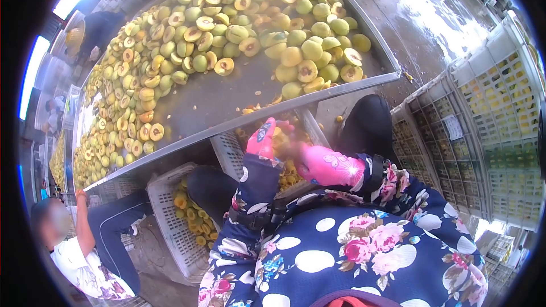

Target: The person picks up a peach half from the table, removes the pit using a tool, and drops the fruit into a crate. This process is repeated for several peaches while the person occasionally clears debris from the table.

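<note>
My left hand, in a pink glove, is raised just below the metal table's front edge, its fingers near some orange-yellow fruit pieces. My right hand, also gloved in pink, is beside it on the right, pointing left; its fingertips are blurred. Both are above a white crate between my knees, with cut fruit pieces in it. What either hand holds cannot be made out. Many halved green-yellow fruits are heaped on the metal table in front of me.
Another crate with fruit halves stands at my left. A person sits at the far left, one hand at the table edge. Tall stacked crates of fruit stand at the right. Wet floor shows behind them.
</note>
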Demonstrator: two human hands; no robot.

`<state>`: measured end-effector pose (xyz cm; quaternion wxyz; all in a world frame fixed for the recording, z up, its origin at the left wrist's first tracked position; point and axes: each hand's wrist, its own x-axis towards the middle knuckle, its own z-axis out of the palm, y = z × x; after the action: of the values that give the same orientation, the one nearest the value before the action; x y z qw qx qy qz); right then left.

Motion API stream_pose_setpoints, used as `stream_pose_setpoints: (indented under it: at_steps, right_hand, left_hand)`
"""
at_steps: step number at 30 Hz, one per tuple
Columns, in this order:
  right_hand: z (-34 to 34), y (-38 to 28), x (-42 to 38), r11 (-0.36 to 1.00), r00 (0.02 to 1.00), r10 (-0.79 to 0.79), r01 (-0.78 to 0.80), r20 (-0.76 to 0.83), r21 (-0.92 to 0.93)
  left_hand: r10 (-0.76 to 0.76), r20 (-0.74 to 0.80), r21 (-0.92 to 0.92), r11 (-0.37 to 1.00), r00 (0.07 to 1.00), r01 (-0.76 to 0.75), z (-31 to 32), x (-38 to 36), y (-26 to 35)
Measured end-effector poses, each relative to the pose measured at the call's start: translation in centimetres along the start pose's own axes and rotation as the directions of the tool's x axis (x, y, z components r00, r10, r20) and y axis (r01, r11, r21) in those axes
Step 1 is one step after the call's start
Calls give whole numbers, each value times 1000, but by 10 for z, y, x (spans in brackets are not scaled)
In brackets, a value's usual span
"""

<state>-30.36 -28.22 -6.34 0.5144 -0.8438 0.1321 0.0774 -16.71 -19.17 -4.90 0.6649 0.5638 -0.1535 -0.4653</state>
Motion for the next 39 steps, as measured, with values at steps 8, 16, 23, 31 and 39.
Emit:
stream_pose_setpoints:
  at_steps: [8, 16, 23, 31, 39]
  right_hand:
    - [-3, -10, -3, 638, 963, 64, -241, 261, 731]
    - [-4, -2, -13, 341, 917, -185, -277, 352, 899]
    - [14, 34, 4, 899, 886, 265, -370, 379, 235]
    - [16, 42, 14, 767, 880, 251, -435, 404, 471]
    - [1, 38, 17, 732, 861, 329, -491, 387, 472]
  left_hand:
    - [75, -71, -180, 980, 995, -87, 1, 4, -21]
    - [4, -107, -495, 867, 994, -57, -35, 12, -22]
    - [360, -307, 938, -43, 881, 345, -185, -58, 93]
    - [-145, -418, 217, 943, 897, 254, -169, 120, 131]
    - [109, -263, 770, 623, 959, 140, -131, 251, 70]
